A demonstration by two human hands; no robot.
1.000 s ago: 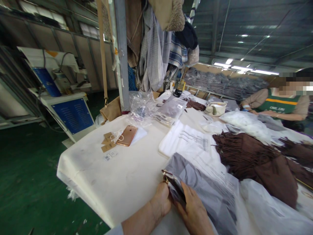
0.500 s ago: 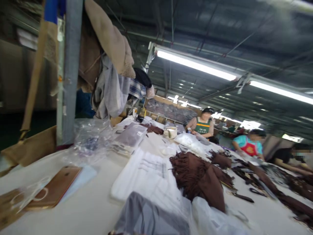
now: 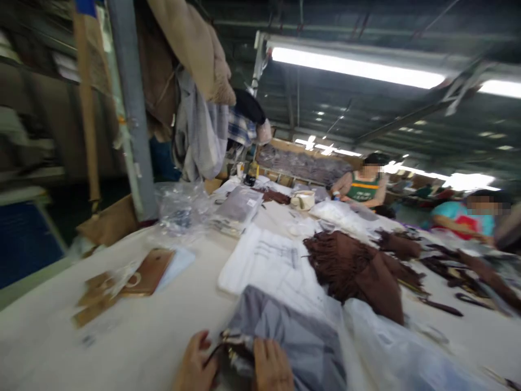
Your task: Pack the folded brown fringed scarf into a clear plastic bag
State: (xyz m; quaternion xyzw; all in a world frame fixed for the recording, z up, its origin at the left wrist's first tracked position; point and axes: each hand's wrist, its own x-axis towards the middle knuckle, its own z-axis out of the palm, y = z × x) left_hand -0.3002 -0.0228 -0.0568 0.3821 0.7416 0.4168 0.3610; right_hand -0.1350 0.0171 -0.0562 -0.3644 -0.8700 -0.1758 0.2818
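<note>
Both hands: left hand (image 3: pixel 194 365) and right hand (image 3: pixel 270 368) pinch the near end of a grey bagged garment (image 3: pixel 285 339), closed on its dark edge (blurred).
Garment: flat on the bench (image 3: pixel 179 315), near edge, within easy reach.
Beside it: white bags (image 3: pixel 268 260), brown fringed cloth (image 3: pixel 350 269).
Left: phone (image 3: pixel 148 271) parked clear.

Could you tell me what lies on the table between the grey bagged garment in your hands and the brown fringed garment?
In the head view, a stack of white printed plastic bags lies between the grey bagged garment and the brown fringed garment.
</note>
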